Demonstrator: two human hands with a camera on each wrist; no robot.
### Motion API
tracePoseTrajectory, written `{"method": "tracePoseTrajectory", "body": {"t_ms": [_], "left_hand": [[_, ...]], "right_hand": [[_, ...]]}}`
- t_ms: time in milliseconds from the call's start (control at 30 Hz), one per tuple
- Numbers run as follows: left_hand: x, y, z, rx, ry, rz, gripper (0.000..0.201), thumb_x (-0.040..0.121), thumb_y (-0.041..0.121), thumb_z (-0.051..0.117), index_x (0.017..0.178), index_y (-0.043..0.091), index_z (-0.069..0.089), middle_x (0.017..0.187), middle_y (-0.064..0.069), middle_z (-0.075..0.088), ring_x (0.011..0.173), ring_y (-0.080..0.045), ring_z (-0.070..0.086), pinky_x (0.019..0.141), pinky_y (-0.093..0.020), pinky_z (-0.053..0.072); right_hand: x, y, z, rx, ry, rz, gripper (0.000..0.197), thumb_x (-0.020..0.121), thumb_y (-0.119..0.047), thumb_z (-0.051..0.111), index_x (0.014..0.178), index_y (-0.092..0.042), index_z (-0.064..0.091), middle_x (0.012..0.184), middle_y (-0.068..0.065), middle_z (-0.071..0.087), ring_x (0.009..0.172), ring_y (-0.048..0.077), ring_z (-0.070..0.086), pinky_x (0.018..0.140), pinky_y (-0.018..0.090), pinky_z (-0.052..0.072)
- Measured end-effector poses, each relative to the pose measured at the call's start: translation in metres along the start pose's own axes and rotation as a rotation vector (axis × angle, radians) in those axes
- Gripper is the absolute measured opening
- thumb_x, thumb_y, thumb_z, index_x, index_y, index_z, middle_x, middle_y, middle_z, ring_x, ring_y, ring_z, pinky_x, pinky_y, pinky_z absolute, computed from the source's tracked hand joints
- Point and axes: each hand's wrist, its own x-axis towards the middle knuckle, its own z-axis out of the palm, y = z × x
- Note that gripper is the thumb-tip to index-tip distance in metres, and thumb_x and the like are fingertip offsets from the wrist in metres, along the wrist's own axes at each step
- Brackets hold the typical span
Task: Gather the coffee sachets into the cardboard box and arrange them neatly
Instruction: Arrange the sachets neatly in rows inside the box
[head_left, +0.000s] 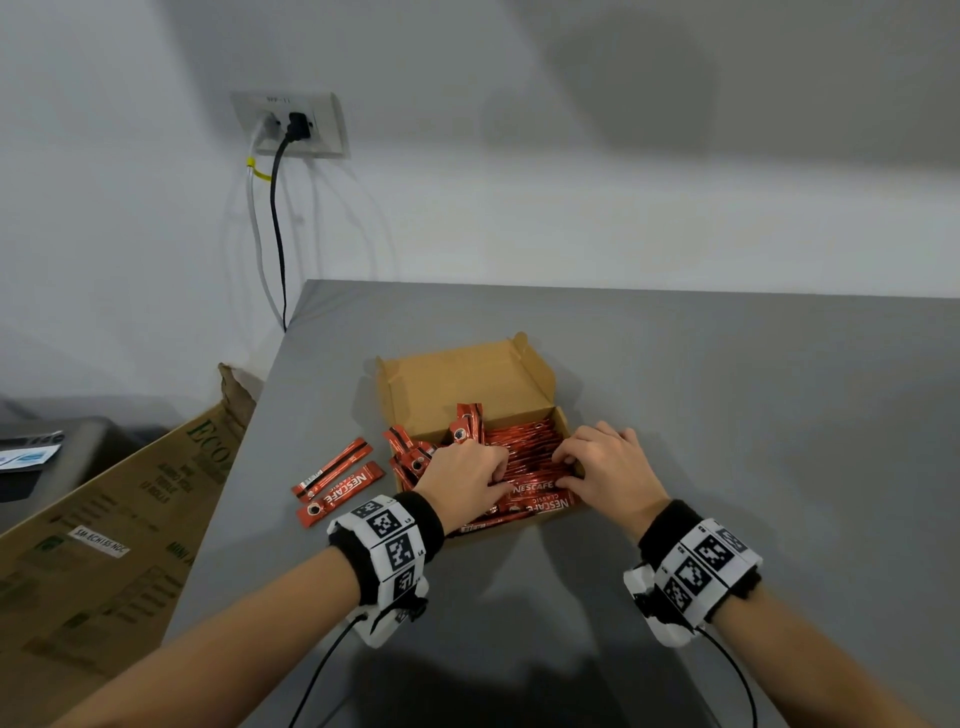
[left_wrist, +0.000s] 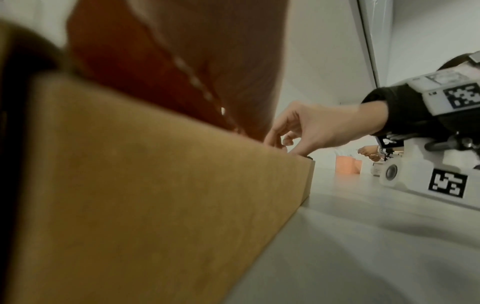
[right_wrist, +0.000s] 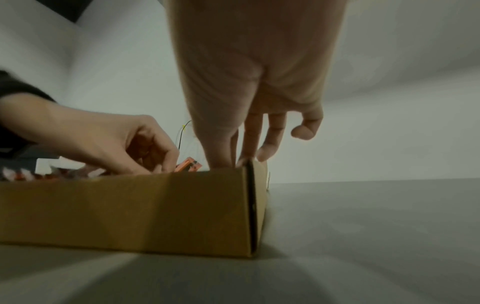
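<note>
An open cardboard box (head_left: 467, 384) sits on the grey table (head_left: 727, 415), its lid folded back. Several red coffee sachets (head_left: 524, 447) lie lengthwise inside it, and a few stand crooked at the left end (head_left: 467, 423). My left hand (head_left: 498, 475) reaches into the box from the left, fingers curled round sachets. My right hand (head_left: 563, 462) dips its fingertips in at the right end and pinches them. Two loose sachets (head_left: 332, 467) (head_left: 343, 493) lie on the table left of the box. The right wrist view shows the box wall (right_wrist: 130, 205), my left hand (right_wrist: 155, 164) and my right hand (right_wrist: 233, 160).
A large printed cardboard sheet (head_left: 130, 519) leans against the table's left edge. A wall socket (head_left: 291, 124) with two cables hangs behind the table's far left corner. Bare grey tabletop spreads to the right of the box and in front of it.
</note>
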Motion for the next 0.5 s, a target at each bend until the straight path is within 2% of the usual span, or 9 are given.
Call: {"method": "tracePoseTrajectory", "body": {"t_ms": [67, 167, 300, 433, 500], "left_hand": [[-0.001, 0.000, 0.000, 0.004, 0.004, 0.005, 0.021, 0.089, 0.036, 0.057, 0.088, 0.014, 0.058, 0.086, 0.001, 0.065, 0.080, -0.017, 0.060, 0.071, -0.035, 0.052], [-0.002, -0.001, 0.001, 0.008, 0.005, 0.011, 0.020, 0.088, 0.034, 0.057, 0.089, 0.014, 0.058, 0.088, 0.001, 0.065, 0.080, -0.017, 0.060, 0.072, -0.035, 0.052], [-0.002, -0.001, 0.001, 0.000, 0.004, 0.011, 0.020, 0.088, 0.034, 0.057, 0.091, 0.015, 0.058, 0.089, 0.002, 0.064, 0.082, -0.016, 0.060, 0.073, -0.035, 0.052], [-0.002, -0.001, 0.002, -0.006, 0.000, 0.003, 0.017, 0.088, 0.031, 0.057, 0.091, 0.014, 0.058, 0.090, 0.000, 0.065, 0.084, -0.018, 0.060, 0.075, -0.036, 0.052], [-0.002, -0.001, 0.001, -0.013, 0.002, 0.000, 0.017, 0.088, 0.031, 0.057, 0.093, 0.014, 0.059, 0.090, 0.000, 0.065, 0.085, -0.017, 0.060, 0.076, -0.036, 0.052]], "right_hand": [[-0.001, 0.001, -0.006, 0.015, -0.013, -0.020, 0.020, 0.080, -0.030, 0.068, 0.098, -0.022, 0.067, 0.100, -0.005, 0.061, 0.103, 0.020, 0.050, 0.075, 0.029, 0.022], [-0.002, -0.005, -0.015, -0.076, -0.161, -0.109, 0.015, 0.087, -0.031, 0.058, 0.099, -0.026, 0.068, 0.103, -0.006, 0.057, 0.104, 0.016, 0.045, 0.076, 0.027, 0.022], [0.004, -0.018, -0.016, -0.199, -0.274, -0.194, 0.018, 0.088, -0.030, 0.057, 0.101, -0.025, 0.068, 0.107, -0.004, 0.059, 0.106, 0.018, 0.048, 0.077, 0.030, 0.022], [0.014, -0.033, -0.015, -0.287, -0.307, -0.223, 0.017, 0.087, -0.028, 0.057, 0.093, -0.016, 0.066, 0.101, 0.002, 0.066, 0.096, 0.024, 0.060, 0.081, 0.032, 0.035], [0.018, -0.036, -0.013, -0.286, -0.311, -0.233, 0.019, 0.088, -0.027, 0.053, 0.092, -0.012, 0.065, 0.099, 0.007, 0.067, 0.092, 0.028, 0.062, 0.078, 0.033, 0.041]]}}
